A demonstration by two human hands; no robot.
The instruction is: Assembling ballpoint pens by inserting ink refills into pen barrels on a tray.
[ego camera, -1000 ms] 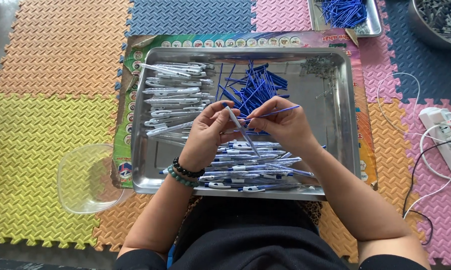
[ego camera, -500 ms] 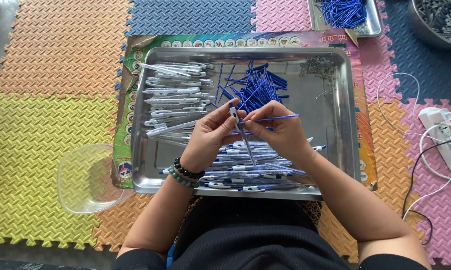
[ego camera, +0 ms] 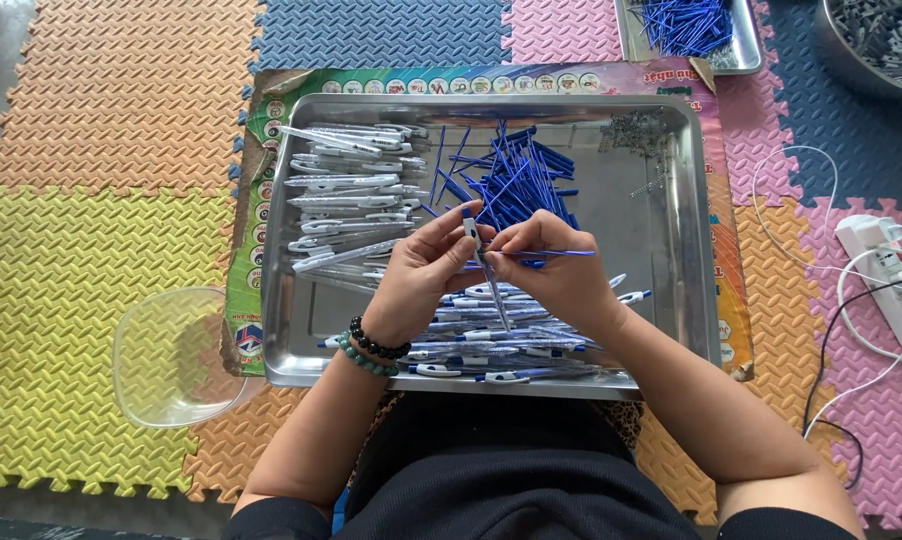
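The left hand [ego camera: 423, 275] is holding a clear pen barrel [ego camera: 483, 270] over the middle of the steel tray [ego camera: 696, 250], its fingers closed around the barrel's upper end. The barrel's long axis is running steeply, top end up by the fingertips and lower end pointing down toward the person and slightly right. The right hand [ego camera: 561, 275] is pinching a thin blue refill [ego camera: 551, 254] between its closed fingers; the refill is lying almost level, one end meeting the barrel's top and the other end pointing right, past the knuckles.

Compared with a second ago, the hands are sitting closer together, and the refill, which was then tilting up to the right, is now lying flatter with its inner end brought up to the barrel.

The tray is shiny, rectangular, with a rolled rim. Inside it, a loose heap of blue refills [ego camera: 516, 175] is lying at the far middle, clear empty barrels [ego camera: 346, 205] are stacked sideways on the left, and finished pens [ego camera: 491, 345] with blue and white ends are piling up at the near edge under the wrists. A small scatter of metal springs [ego camera: 636, 135] is lying in the far right corner. The tray is resting on a printed sheet over textured foam floor mats [ego camera: 91, 150] with interlocking edges. A clear plastic bowl [ego camera: 171, 355] is sitting just left of the tray. Dark and green bead bracelets [ego camera: 371, 350] are circling the left wrist.
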